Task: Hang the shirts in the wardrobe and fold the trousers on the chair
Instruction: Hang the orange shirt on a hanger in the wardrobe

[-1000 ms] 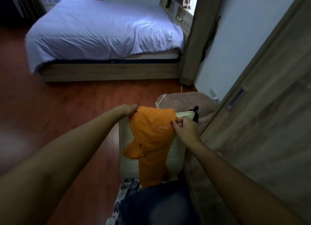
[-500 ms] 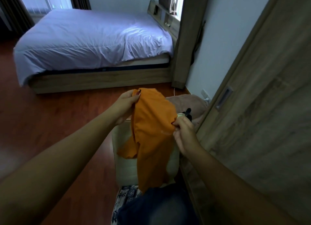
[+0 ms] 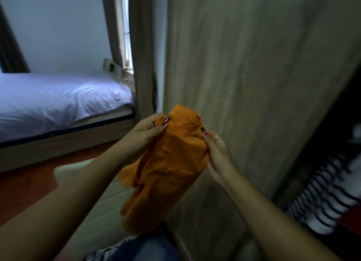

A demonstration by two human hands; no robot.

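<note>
"Orange shirt [image 3: 172, 163], where is it?"
"Held up in the air, bunched, in front of the wooden wardrobe door [image 3: 254, 65]. Its lower part hangs above the cream chair [image 3: 93, 212]."
"And the hands?"
"The left hand [image 3: 144, 131] pinches the top edge between thumb and fingers. The right hand [image 3: 218, 155] grips the other side, fingers curled into the cloth."
"Anything else?"
"A striped garment [image 3: 322, 192] in the dark wardrobe opening at right, and a bed [image 3: 58, 98] behind, at left."
</note>
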